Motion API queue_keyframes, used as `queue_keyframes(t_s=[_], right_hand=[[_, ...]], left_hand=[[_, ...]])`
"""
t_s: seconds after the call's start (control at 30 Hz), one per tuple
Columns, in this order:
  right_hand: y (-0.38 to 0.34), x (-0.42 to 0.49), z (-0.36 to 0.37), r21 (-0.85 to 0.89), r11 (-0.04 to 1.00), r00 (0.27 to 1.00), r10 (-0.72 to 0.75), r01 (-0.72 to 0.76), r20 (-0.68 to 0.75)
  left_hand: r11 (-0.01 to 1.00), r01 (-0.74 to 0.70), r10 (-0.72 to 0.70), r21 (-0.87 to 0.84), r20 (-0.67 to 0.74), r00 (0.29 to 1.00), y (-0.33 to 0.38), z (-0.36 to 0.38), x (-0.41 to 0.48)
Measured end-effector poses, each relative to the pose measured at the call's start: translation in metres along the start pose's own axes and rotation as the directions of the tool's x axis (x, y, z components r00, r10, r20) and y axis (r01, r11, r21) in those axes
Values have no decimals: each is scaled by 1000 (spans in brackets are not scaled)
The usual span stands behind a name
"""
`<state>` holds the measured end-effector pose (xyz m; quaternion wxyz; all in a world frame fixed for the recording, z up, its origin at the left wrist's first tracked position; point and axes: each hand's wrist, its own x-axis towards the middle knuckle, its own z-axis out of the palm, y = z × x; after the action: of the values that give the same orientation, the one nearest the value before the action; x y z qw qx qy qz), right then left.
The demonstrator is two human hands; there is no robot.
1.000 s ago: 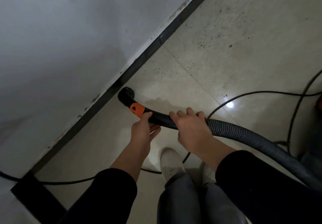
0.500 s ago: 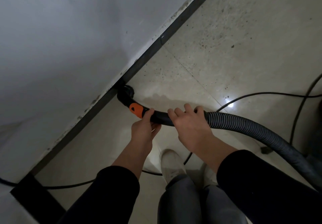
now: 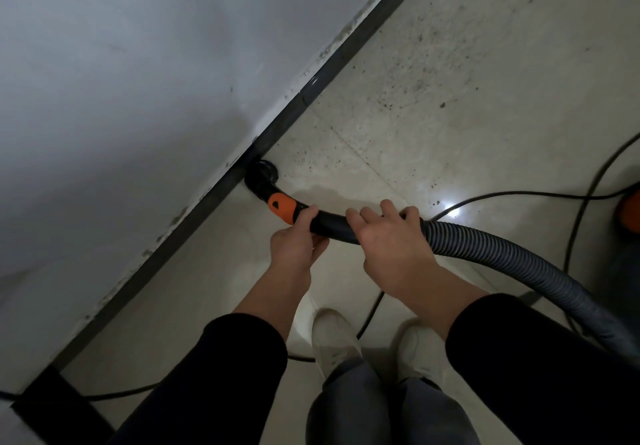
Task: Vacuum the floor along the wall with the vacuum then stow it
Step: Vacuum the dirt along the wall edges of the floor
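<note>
I grip the vacuum's black tube with both hands. My left hand point(image 3: 298, 237) is wrapped round it just behind the orange collar point(image 3: 281, 206), and my right hand point(image 3: 388, 237) is curled over it where the ribbed hose point(image 3: 502, 257) begins. The nozzle point(image 3: 261, 175) sits on the floor point(image 3: 467, 140), touching the dark skirting point(image 3: 311, 88) at the foot of the wall point(image 3: 138, 81).

I judge the job mid-way. The tile beside me and near my shoes looks fairly clean, while dark specks point(image 3: 412, 64) litter the strip further along the skirting. That stretch is left to do. So is stowing: the cable point(image 3: 519, 196) lies loose across the floor.
</note>
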<state>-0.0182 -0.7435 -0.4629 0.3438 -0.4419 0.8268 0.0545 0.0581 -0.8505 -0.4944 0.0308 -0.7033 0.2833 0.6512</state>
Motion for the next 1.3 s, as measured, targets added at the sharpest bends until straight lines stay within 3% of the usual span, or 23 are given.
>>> queue_keyframes(t_s=[0.7,1.3], right_hand=[[28,-3,-11,168,965,979,204,-203,11],[43,-36,8,209,964,981,140,-165,132]], left_hand=[[972,-116,106,202,60,993,17,48,-5],[975,-55,63,214,-31,998,-28,42,-31]])
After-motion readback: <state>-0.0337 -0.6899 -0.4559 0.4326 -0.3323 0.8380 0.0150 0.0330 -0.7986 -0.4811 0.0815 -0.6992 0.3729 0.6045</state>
